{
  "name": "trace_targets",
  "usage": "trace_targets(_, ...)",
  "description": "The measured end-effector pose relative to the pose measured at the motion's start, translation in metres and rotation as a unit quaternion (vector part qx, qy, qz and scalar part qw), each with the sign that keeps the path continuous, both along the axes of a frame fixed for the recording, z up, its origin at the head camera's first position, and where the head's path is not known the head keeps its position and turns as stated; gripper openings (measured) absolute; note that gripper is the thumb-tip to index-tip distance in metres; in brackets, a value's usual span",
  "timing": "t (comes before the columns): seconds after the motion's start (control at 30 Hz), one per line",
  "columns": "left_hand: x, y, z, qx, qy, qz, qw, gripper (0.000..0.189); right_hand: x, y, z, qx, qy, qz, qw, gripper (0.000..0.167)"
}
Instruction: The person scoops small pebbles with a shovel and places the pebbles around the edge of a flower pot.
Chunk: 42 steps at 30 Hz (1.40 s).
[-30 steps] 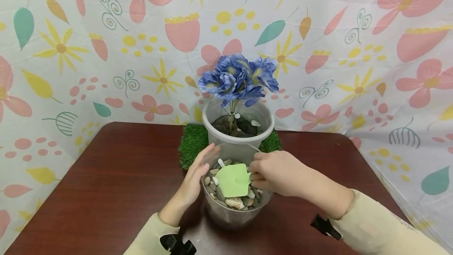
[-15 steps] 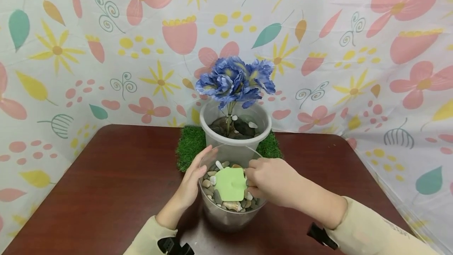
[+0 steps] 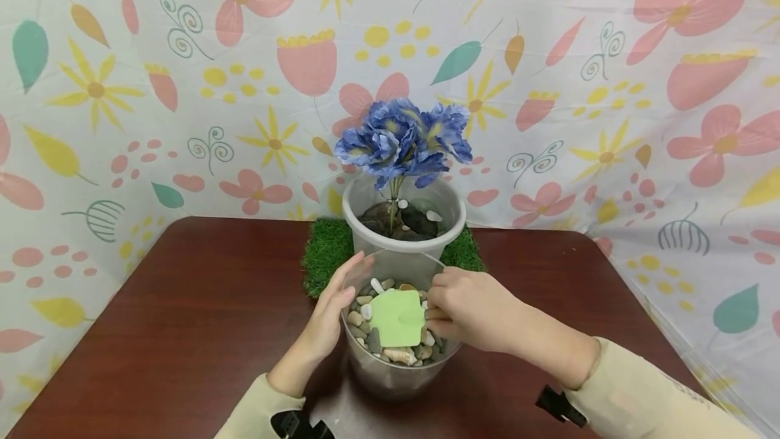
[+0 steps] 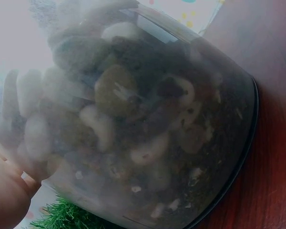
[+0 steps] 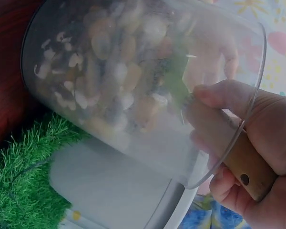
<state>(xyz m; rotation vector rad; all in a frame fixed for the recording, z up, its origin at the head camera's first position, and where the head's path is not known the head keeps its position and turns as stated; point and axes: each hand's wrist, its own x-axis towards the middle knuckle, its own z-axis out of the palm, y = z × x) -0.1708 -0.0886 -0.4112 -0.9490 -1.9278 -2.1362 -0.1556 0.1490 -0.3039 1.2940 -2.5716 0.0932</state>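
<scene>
1. The left hand (image 3: 326, 322) and right hand (image 3: 478, 310) are showing bare.
2. A cream left sleeve (image 3: 258, 410) is carrying a blocky black device (image 3: 297, 424) at its end.
3. A matching right sleeve (image 3: 640, 395) is bearing faint grey marks (image 3: 688, 390) and another black piece (image 3: 557, 405) at its end.

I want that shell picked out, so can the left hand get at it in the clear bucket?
Probably yes: the left hand is at the outer wall of the clear bucket and would need to reach over, but the shell lies largely uncovered beside the green scoop.
</scene>
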Motion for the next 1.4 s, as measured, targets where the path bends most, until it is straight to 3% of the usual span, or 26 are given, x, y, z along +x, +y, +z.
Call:
trace_targets(0.17,0.000,0.000,0.000,-0.002,-0.001,0.004,1.0000,0.055,0.001,0.002,0.001,-0.007,0.002,0.009,0.9999,0.030)
trace_targets(0.43,0.000,-0.001,0.001,-0.008,0.001,0.006,1.0000,0.054,0.001,0.004,0.006,-0.001,-0.030,0.001,0.9995,0.032)
trace_targets(0.8,-0.001,-0.003,-0.001,-0.007,0.002,0.011,0.9999,0.053,-0.001,-0.005,0.003,0.027,0.027,-0.014,0.9992,0.040)
trace_targets(1.03,0.002,0.000,0.001,-0.012,-0.011,0.008,0.9998,0.054,-0.008,0.003,0.004,0.030,-0.072,-0.020,0.9968,0.041)
trace_targets(1.33,0.001,0.000,0.002,-0.015,-0.004,0.007,0.9999,0.055,-0.008,0.005,0.012,0.041,-0.141,0.006,0.9892,0.039)
trace_targets(1.4,0.000,-0.001,0.002,-0.014,0.000,0.009,0.9999,0.054,-0.005,0.003,0.013,0.048,-0.137,0.019,0.9893,0.038)
